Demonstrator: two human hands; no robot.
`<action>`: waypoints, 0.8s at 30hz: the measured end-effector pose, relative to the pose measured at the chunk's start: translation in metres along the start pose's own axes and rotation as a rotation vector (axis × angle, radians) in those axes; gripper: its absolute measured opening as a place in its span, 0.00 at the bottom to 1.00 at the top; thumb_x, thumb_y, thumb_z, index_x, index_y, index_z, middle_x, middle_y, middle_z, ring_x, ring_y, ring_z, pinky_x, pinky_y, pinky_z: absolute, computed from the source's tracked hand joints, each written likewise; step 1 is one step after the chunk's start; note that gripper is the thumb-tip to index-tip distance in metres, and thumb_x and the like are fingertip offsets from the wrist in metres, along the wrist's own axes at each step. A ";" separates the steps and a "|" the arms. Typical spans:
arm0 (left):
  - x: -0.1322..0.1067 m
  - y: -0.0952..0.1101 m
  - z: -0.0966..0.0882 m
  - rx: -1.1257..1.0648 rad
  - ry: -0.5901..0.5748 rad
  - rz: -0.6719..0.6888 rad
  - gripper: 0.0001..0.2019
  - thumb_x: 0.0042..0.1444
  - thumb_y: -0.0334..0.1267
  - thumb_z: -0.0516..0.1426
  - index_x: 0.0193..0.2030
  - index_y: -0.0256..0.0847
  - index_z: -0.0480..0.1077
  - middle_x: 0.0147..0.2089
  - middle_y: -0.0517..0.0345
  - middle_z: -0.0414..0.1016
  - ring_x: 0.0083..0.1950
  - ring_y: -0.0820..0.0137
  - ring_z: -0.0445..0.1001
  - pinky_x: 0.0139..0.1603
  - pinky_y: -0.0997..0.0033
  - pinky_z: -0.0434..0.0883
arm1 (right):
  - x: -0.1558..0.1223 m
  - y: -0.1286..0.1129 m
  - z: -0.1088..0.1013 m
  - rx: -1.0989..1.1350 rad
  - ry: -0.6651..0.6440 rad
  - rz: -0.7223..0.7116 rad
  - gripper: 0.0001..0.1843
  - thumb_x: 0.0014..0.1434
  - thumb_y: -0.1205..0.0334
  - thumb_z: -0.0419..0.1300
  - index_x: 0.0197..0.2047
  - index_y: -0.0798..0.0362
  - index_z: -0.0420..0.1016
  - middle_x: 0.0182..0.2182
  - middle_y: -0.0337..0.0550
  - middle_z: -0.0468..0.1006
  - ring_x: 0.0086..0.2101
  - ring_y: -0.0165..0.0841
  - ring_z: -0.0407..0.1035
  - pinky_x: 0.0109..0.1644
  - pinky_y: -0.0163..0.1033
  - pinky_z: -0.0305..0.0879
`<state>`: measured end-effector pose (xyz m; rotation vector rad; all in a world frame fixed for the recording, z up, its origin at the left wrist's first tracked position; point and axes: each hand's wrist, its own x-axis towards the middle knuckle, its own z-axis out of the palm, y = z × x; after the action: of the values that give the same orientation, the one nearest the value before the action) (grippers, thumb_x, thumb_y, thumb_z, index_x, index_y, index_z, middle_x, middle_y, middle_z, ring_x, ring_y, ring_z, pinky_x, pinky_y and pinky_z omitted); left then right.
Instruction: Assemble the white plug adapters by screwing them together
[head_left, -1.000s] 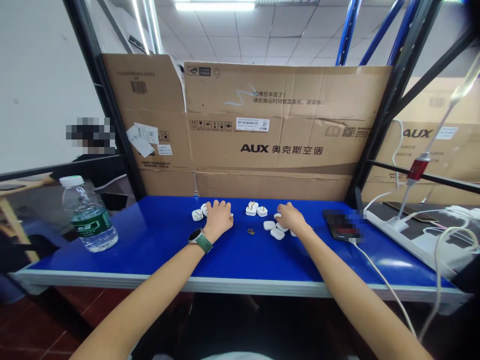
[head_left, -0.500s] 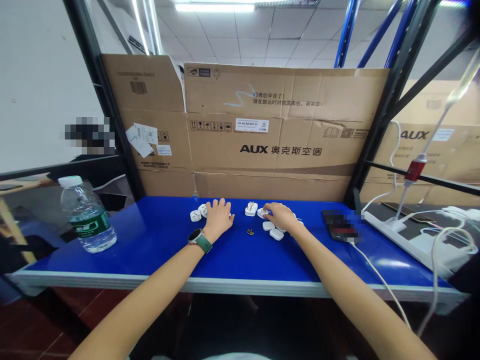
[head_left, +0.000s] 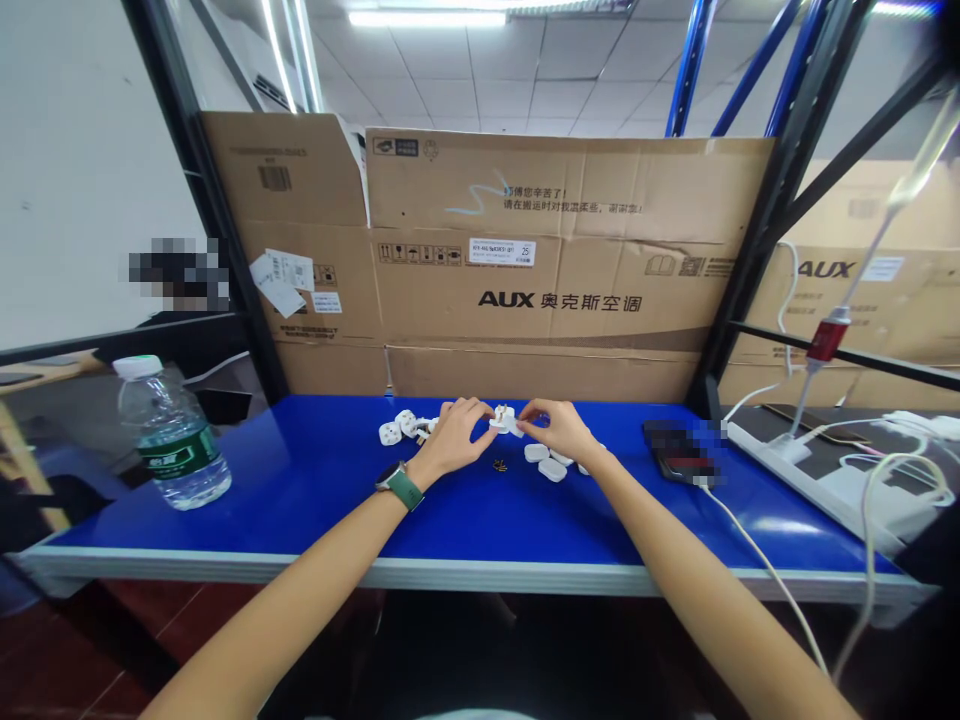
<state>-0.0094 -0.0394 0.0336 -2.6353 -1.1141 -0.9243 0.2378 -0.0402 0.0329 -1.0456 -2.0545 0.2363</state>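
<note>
Near the back middle of the blue table, a white plug part [head_left: 502, 414] with metal pins sits between my hands. My left hand [head_left: 455, 438], wearing a watch on its wrist, grips it from the left with thumb and forefinger. My right hand [head_left: 559, 430] pinches a small white plug cover [head_left: 515, 426] against the plug part's right side. Several white plug pieces [head_left: 397, 428] lie left of my left hand, partly hidden by it. White covers [head_left: 553, 468] lie below my right hand. A little pile of small brass-coloured pieces [head_left: 500, 466] rests between my forearms.
A water bottle [head_left: 174, 440] stands at the table's left. To the right lie a dark phone [head_left: 679, 455] with a white cable and a white power strip [head_left: 817, 490]. Cardboard [head_left: 525, 330] walls off the back. A person [head_left: 180, 285] is beyond the left side.
My left hand has moved right from the white pieces to the pinned plug part and closed on it. My right hand has brought the white cover slightly left, against that part.
</note>
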 end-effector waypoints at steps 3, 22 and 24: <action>-0.001 0.006 -0.007 -0.084 -0.068 0.055 0.16 0.69 0.51 0.55 0.54 0.44 0.71 0.54 0.53 0.77 0.56 0.59 0.72 0.60 0.56 0.60 | -0.004 -0.010 -0.005 0.125 -0.194 -0.075 0.07 0.60 0.58 0.68 0.40 0.52 0.84 0.36 0.40 0.86 0.37 0.34 0.79 0.45 0.36 0.68; -0.005 0.012 -0.011 -0.204 -0.400 0.337 0.18 0.60 0.53 0.64 0.53 0.49 0.77 0.54 0.54 0.81 0.60 0.55 0.72 0.62 0.56 0.56 | -0.004 -0.019 -0.007 0.925 -0.203 0.091 0.20 0.64 0.47 0.66 0.52 0.51 0.75 0.31 0.38 0.75 0.31 0.31 0.71 0.40 0.38 0.72; -0.005 0.013 -0.010 -0.204 -0.396 0.348 0.15 0.61 0.51 0.64 0.51 0.49 0.78 0.53 0.56 0.82 0.58 0.56 0.73 0.60 0.57 0.57 | -0.004 -0.020 -0.006 0.947 -0.169 0.053 0.20 0.62 0.47 0.68 0.50 0.52 0.76 0.36 0.42 0.79 0.38 0.33 0.75 0.47 0.40 0.72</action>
<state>-0.0083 -0.0554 0.0398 -3.1333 -0.6050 -0.4834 0.2317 -0.0568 0.0446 -0.4821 -1.7103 1.2147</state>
